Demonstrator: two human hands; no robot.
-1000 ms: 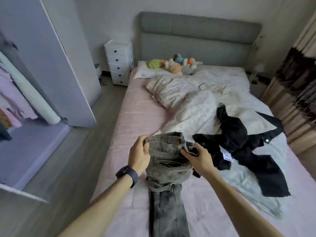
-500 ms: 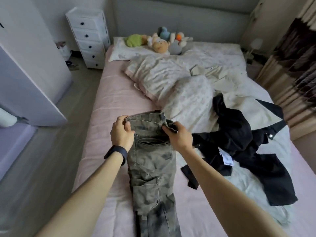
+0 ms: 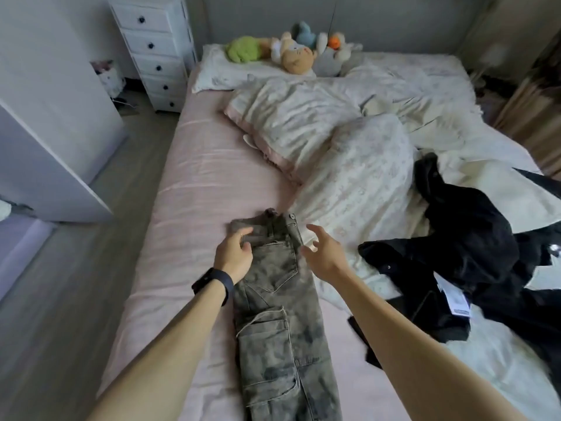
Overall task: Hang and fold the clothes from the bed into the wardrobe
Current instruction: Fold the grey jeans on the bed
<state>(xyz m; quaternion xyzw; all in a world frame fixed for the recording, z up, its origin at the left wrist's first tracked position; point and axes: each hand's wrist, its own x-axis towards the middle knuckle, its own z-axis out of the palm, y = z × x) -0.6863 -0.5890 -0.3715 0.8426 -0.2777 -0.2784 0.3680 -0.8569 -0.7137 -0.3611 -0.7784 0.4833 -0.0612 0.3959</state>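
**A:** In the head view, where are the trousers (image 3: 279, 314)?

**B:** They lie flat on the bed (image 3: 197, 177), lengthwise, nearer to its left edge. The waistband (image 3: 267, 229) points to the head end. The legs run toward the foot edge and go out of the picture.

**A:** And the hands?

**B:** The left hand (image 3: 233, 253) rests on the left part of the waistband with bent fingers. Whether it pinches the cloth, I cannot tell. The right hand (image 3: 321, 253) is spread and holds nothing, just at the right side of the waistband.

**A:** How will the trousers handle?

**B:** I think the cloth is thick, soft but with some weight, not slippery, and nothing in it can break. The waistband is the firmest part, so take it at both corners, or take the hems, for the fold. The side pocket (image 3: 264, 335) will probably make a bulge.

**A:** Are there other clothes?

**B:** A black jacket (image 3: 470, 253) lies crumpled toward the right edge, partly on the quilt (image 3: 349, 177).
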